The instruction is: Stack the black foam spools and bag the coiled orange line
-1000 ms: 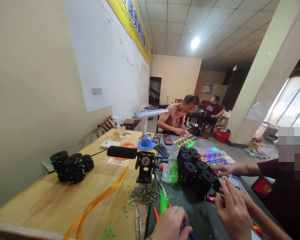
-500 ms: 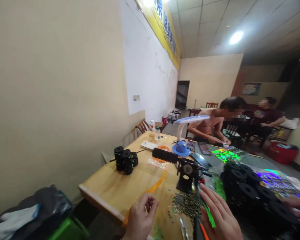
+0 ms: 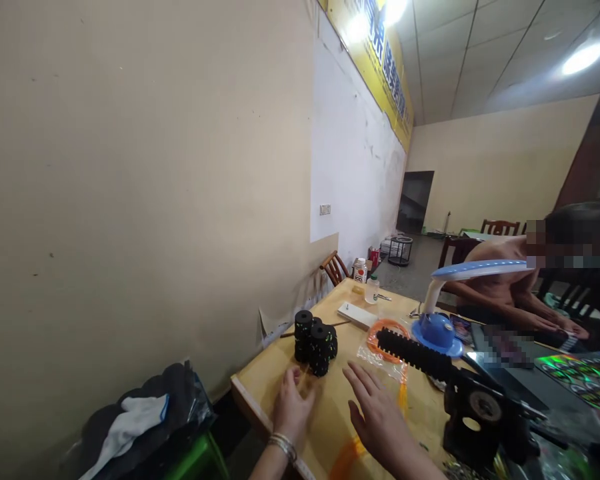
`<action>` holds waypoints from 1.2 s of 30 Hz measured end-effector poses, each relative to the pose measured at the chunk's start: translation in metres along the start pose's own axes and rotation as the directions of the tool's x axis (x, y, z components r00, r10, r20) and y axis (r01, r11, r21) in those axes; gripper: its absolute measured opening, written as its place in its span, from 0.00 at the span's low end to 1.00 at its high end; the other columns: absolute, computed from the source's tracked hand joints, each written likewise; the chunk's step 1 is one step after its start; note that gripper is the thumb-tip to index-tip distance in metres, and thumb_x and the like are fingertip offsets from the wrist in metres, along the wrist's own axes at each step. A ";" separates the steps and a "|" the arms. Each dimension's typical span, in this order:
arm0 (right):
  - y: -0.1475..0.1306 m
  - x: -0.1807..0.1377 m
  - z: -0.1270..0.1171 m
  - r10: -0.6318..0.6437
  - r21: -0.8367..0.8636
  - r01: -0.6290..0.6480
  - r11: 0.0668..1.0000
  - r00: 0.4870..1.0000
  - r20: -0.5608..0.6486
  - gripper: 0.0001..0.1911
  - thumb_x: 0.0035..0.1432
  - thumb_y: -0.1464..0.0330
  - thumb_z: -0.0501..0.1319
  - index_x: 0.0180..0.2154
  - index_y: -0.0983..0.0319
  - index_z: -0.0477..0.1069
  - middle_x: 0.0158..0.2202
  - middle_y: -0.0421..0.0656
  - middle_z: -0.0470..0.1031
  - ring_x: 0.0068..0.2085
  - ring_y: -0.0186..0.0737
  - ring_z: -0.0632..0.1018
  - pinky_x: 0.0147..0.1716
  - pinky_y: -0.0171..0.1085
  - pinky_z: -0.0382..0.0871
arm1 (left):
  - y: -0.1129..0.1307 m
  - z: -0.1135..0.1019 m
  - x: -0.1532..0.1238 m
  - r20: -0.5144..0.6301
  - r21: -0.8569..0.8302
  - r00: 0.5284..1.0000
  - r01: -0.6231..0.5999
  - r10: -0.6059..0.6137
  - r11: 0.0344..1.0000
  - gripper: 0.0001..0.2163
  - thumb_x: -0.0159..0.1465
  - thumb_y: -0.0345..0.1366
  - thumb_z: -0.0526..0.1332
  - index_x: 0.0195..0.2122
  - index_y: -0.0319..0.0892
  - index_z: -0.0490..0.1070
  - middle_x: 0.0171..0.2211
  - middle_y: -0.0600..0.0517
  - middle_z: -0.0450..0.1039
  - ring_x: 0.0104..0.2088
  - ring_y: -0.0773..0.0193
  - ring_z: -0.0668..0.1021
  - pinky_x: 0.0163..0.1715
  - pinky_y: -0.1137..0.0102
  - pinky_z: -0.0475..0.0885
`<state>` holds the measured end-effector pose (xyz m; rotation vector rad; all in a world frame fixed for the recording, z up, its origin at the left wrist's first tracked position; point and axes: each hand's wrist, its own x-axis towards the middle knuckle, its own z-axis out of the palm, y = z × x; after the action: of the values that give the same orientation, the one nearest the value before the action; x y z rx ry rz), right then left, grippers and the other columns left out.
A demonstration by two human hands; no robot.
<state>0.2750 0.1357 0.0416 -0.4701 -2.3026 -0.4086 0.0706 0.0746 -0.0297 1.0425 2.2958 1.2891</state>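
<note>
My left hand [image 3: 291,404], with a bracelet at the wrist, is above the near part of the table, just in front of black foam-like rollers [image 3: 320,343] with green specks. Its thumb stands apart from the slightly bent fingers, and nothing shows in it. To the right, my right hand [image 3: 375,410] reaches toward the same cluster, palm turned inward and fingers stretched out, holding nothing. A gap is seen between both hands and the rollers. Orange strip material [image 3: 349,457] lies on the wood below my right hand.
A black hand-cranked-looking device [image 3: 480,403] with a ridged rod stands at the right. Behind it are a blue desk lamp [image 3: 437,330], an orange coil [image 3: 387,337] and a white box [image 3: 357,313]. Another person [image 3: 510,293] sits across the table. A white glove [image 3: 130,427] lies at lower left.
The view has turned left. Both hands have moved from beside the small metal parts and the black device to the roller cluster. The right hand has left the green strip.
</note>
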 end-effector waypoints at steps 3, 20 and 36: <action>-0.002 0.024 0.025 0.013 0.049 -0.012 0.999 1.000 -0.003 0.27 0.58 0.77 0.48 0.59 0.69 0.65 0.62 0.47 0.62 0.59 0.50 0.67 0.51 0.51 0.75 | 0.013 0.012 0.014 0.039 0.084 0.999 0.027 -0.031 0.996 0.30 0.57 0.38 0.65 0.59 0.38 0.60 0.58 0.46 0.65 0.59 0.60 0.68 0.60 0.68 0.63; 0.001 0.069 0.077 0.067 0.193 -0.102 0.976 0.981 0.180 0.28 0.55 0.78 0.51 0.58 0.69 0.69 0.62 0.47 0.63 0.62 0.51 0.64 0.58 0.51 0.68 | 0.044 0.033 0.029 -0.014 0.319 0.993 0.112 -0.114 0.941 0.22 0.68 0.35 0.49 0.61 0.31 0.63 0.54 0.40 0.68 0.57 0.49 0.71 0.59 0.57 0.64; -0.009 0.053 0.047 0.008 0.175 -0.008 0.985 1.000 0.002 0.26 0.57 0.79 0.48 0.56 0.72 0.69 0.61 0.51 0.63 0.60 0.53 0.63 0.54 0.52 0.72 | 0.041 0.019 0.003 0.023 0.224 0.998 0.051 -0.058 0.973 0.19 0.67 0.40 0.51 0.57 0.37 0.66 0.53 0.43 0.70 0.55 0.51 0.71 0.56 0.60 0.64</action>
<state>0.2075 0.1588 0.0465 -0.3916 -2.3123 -0.1991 0.0977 0.1019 -0.0064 1.0516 2.4721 1.0051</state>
